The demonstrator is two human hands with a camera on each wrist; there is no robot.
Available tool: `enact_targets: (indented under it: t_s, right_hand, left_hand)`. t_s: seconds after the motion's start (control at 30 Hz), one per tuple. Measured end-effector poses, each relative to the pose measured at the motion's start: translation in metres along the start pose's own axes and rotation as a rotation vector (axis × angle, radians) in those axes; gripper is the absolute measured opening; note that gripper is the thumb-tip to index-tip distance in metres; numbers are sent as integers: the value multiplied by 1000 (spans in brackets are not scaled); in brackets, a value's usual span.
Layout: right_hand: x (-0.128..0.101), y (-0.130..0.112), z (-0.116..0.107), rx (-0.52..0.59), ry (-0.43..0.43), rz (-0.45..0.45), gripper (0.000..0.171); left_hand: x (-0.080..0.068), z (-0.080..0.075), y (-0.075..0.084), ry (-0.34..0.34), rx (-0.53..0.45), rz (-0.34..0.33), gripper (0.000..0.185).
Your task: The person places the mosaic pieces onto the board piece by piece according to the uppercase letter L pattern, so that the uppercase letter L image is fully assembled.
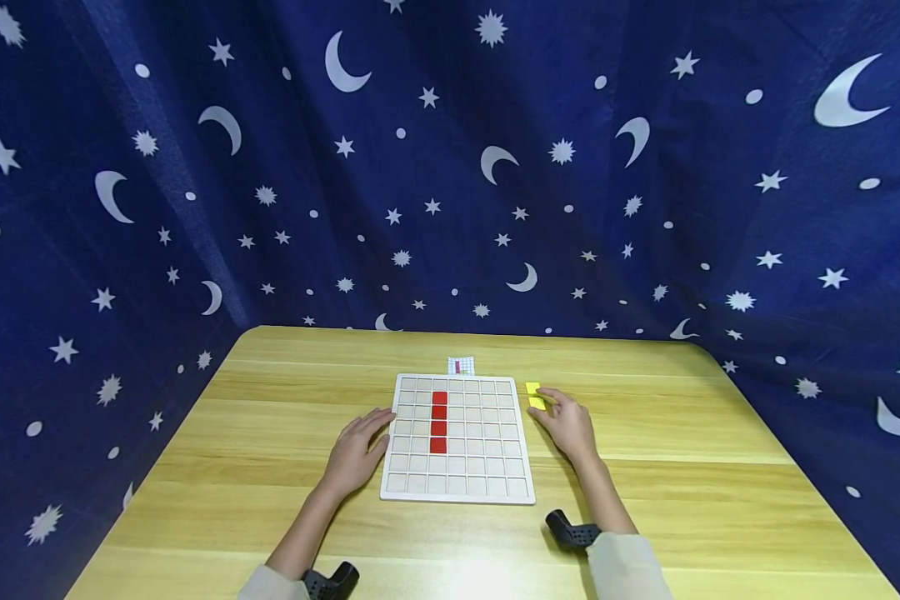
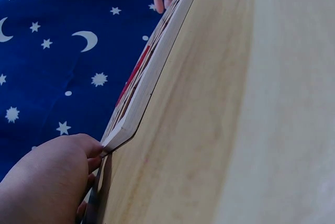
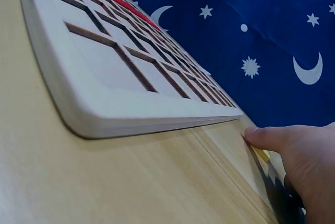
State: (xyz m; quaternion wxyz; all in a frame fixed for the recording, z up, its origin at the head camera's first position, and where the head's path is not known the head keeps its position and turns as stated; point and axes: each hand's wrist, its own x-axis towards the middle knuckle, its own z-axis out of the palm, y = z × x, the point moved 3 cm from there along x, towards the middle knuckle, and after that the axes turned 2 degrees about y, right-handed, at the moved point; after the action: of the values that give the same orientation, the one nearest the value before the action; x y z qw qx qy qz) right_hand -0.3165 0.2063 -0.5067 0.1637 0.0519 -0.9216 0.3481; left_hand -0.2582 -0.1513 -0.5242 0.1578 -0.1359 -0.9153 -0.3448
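My right hand point(image 1: 572, 427) is at the yellow tiles point(image 1: 537, 404), beside the white board point(image 1: 457, 500).
Its grip straddles the nearer tile on the worktop point(image 1: 232, 467); I can't tell whether it pinches. My left hand point(image 1: 355, 454), fingers relaxed, touches the board's left edge.
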Motion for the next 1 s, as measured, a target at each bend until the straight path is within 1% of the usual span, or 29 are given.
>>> enact_targets:
  t_s: [0.17,0.77,1.0]
  right_hand:
    - [0,-1,0,-28,-20,-9,40]
    - [-1,0,1,-22,-36,15,36]
    - [-1,0,0,-2,-41,30,33]
  left_hand:
    - [0,-1,1,-1,-4,-6,34]
    - [0,-2,2,-6,-9,-11,34]
    - [0,-1,2,-3,-13,-11,34]
